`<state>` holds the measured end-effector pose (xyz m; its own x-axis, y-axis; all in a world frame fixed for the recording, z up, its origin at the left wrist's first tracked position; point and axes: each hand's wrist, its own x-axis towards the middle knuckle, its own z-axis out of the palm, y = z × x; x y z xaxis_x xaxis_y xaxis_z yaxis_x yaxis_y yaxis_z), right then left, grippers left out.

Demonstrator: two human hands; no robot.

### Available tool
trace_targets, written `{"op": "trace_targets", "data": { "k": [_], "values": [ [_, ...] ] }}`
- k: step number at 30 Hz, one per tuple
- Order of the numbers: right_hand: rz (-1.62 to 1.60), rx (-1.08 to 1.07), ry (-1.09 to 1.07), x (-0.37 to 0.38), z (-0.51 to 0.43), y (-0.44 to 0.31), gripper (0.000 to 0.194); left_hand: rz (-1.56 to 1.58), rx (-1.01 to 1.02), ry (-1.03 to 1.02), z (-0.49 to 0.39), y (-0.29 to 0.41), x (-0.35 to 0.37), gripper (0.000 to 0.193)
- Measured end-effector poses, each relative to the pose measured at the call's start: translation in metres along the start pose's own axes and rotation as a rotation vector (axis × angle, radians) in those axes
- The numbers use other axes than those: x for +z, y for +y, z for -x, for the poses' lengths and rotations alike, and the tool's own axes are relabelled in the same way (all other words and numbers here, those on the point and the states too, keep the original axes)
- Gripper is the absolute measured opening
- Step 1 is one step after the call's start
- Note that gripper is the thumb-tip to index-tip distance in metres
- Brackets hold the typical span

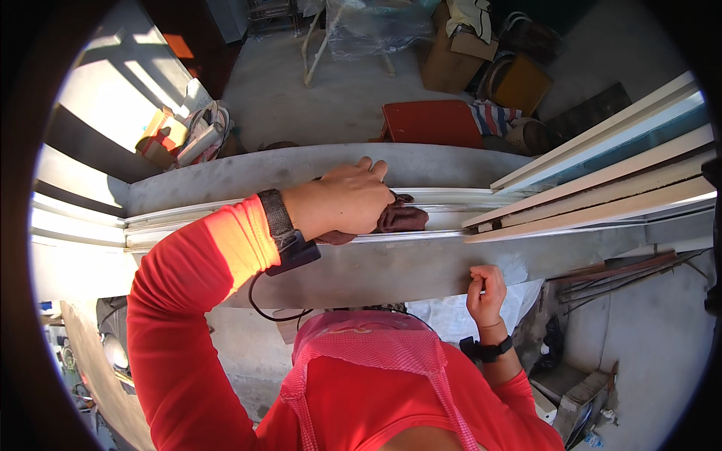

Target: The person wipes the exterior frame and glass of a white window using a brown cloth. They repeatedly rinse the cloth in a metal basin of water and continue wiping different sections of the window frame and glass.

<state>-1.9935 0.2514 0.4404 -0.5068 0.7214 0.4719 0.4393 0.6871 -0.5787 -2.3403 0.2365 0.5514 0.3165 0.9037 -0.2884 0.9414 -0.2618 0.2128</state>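
Observation:
My left hand (347,200) presses a dark brown cloth (401,219) onto the white sliding-window track (445,197) that runs along a grey concrete sill (361,270). Parts of the cloth stick out to the right of my fingers and below my palm. My right hand (488,293) is loosely curled near the sill's front edge, below and to the right of the cloth, and nothing shows in it. Both wrists wear black straps, and a cable hangs from the box on the left one.
White sliding sash frames (592,186) stand at the right end of the track. Beyond the sill are a red table (431,123), cardboard boxes (451,65) and a plastic-covered item (378,28). Thin rods (626,273) lie at the lower right.

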Motion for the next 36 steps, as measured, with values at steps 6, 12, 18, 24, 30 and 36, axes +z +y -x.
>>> {"op": "trace_targets", "data": {
  "k": [6, 12, 18, 24, 30, 36],
  "values": [
    [0.009, 0.03, -0.018, 0.001, 0.002, 0.001, 0.019, -0.05, -0.215, 0.149, 0.112, -0.054, 0.02, 0.035],
    [0.028, 0.124, -0.084, -0.001, 0.001, 0.0, 0.021, -0.251, -0.483, 0.15, 0.223, -0.111, 0.045, 0.04],
    [-0.013, 0.097, -0.151, 0.004, -0.01, -0.03, 0.014, -0.371, -0.799, 0.067, 0.309, -0.16, 0.065, 0.034],
    [-0.115, -0.036, -0.275, 0.032, -0.039, -0.087, 0.014, -0.33, -0.963, 0.136, 0.382, -0.191, 0.072, 0.05],
    [-0.17, -0.224, -0.383, 0.056, -0.081, -0.145, 0.017, -0.636, -1.176, -0.156, 0.384, -0.209, 0.079, 0.025],
    [-0.271, -0.315, -0.47, 0.085, -0.102, -0.2, 0.015, -0.663, -1.324, -0.39, 0.361, -0.228, 0.08, 0.022]
  ]
}}
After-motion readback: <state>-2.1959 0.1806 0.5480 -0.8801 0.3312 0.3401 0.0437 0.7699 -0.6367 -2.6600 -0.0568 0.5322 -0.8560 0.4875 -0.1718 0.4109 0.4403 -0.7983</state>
